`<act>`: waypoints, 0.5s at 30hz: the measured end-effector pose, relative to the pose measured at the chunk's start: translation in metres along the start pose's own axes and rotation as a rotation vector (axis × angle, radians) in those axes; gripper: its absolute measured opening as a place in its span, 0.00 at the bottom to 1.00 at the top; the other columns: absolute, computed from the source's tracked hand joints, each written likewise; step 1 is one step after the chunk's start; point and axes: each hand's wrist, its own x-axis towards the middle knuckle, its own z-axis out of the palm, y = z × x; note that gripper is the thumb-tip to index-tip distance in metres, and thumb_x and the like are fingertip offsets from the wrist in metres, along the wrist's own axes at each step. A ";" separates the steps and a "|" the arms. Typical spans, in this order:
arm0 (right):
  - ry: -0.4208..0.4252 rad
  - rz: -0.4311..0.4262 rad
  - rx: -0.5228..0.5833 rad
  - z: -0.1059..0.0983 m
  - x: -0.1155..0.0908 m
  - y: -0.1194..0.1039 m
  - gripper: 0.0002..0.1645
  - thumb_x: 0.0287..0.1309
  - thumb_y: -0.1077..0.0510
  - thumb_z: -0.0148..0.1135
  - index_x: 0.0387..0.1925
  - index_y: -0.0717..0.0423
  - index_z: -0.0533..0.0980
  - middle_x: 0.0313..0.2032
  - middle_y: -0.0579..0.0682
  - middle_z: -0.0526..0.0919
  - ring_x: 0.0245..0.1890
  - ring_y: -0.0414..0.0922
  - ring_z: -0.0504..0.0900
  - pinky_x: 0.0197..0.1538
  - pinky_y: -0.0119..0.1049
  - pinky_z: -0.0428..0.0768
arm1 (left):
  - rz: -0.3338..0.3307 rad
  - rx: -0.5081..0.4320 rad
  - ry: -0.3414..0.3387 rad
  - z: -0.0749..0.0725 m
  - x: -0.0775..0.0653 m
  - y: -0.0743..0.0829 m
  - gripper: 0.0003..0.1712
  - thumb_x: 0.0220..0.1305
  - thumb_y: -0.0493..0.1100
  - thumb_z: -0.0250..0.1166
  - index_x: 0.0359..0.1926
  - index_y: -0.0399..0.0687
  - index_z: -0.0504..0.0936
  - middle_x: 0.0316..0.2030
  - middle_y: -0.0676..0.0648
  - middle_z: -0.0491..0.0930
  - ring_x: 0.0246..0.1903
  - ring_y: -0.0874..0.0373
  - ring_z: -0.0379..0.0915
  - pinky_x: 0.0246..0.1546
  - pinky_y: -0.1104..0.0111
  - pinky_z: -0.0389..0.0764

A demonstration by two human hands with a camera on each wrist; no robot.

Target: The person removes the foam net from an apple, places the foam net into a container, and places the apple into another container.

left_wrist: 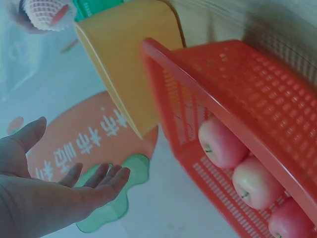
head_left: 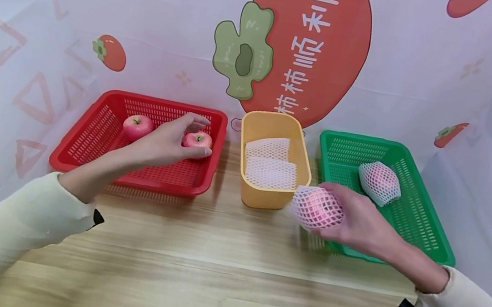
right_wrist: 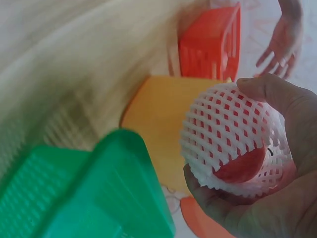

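My right hand [head_left: 362, 221] grips an apple in a white foam net [head_left: 318, 208], held up by the near left corner of the green basket [head_left: 428, 212]. In the right wrist view, red skin and the stem show through the opening of the net [right_wrist: 223, 129], with thumb and fingers around it. Over the red basket [head_left: 136, 182] my left hand [head_left: 169, 138] is raised, thumb and fingers spread apart and nothing in it. Bare apples lie below it: one [head_left: 138, 128] to its left, another [head_left: 198, 139] partly behind the fingers. Three apples [left_wrist: 257, 183] show in the left wrist view.
Between the baskets stands a yellow bin [head_left: 263, 198] with white foam nets [head_left: 271, 172] inside. Another netted apple [head_left: 380, 182] lies in the green basket. A printed curtain [head_left: 176, 15] hangs behind the wooden table [head_left: 226, 288].
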 end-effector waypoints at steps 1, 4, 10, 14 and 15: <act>-0.002 -0.005 0.003 0.003 -0.002 0.000 0.52 0.45 0.49 0.87 0.69 0.61 0.72 0.58 0.56 0.83 0.54 0.53 0.82 0.54 0.54 0.87 | 0.009 -0.005 -0.002 0.002 -0.001 0.002 0.42 0.70 0.49 0.72 0.76 0.42 0.63 0.73 0.40 0.69 0.72 0.41 0.66 0.71 0.43 0.72; -0.007 -0.025 0.008 0.013 -0.006 -0.002 0.52 0.44 0.50 0.87 0.69 0.62 0.72 0.58 0.56 0.83 0.55 0.53 0.82 0.55 0.54 0.86 | 0.029 -0.029 -0.015 0.007 -0.006 0.008 0.41 0.70 0.49 0.71 0.76 0.43 0.63 0.72 0.40 0.69 0.73 0.41 0.66 0.71 0.44 0.72; -0.010 -0.054 0.013 0.034 -0.013 -0.006 0.53 0.42 0.52 0.88 0.69 0.64 0.72 0.58 0.57 0.83 0.55 0.53 0.83 0.58 0.55 0.85 | 0.050 -0.145 -0.063 0.019 -0.013 0.018 0.40 0.71 0.47 0.72 0.76 0.46 0.63 0.73 0.44 0.67 0.74 0.39 0.66 0.72 0.46 0.71; -0.023 -0.051 0.038 0.050 -0.017 -0.008 0.54 0.41 0.51 0.88 0.69 0.62 0.72 0.59 0.56 0.83 0.56 0.52 0.83 0.58 0.54 0.84 | 0.092 -0.152 -0.074 0.027 -0.016 0.022 0.39 0.69 0.44 0.73 0.74 0.42 0.65 0.72 0.42 0.69 0.74 0.39 0.65 0.72 0.46 0.71; -0.026 -0.051 0.046 0.054 -0.018 -0.009 0.54 0.40 0.52 0.88 0.69 0.62 0.72 0.59 0.56 0.83 0.57 0.52 0.83 0.59 0.54 0.84 | 0.102 -0.150 -0.078 0.029 -0.017 0.022 0.39 0.69 0.43 0.73 0.74 0.42 0.65 0.72 0.42 0.69 0.74 0.39 0.65 0.72 0.46 0.72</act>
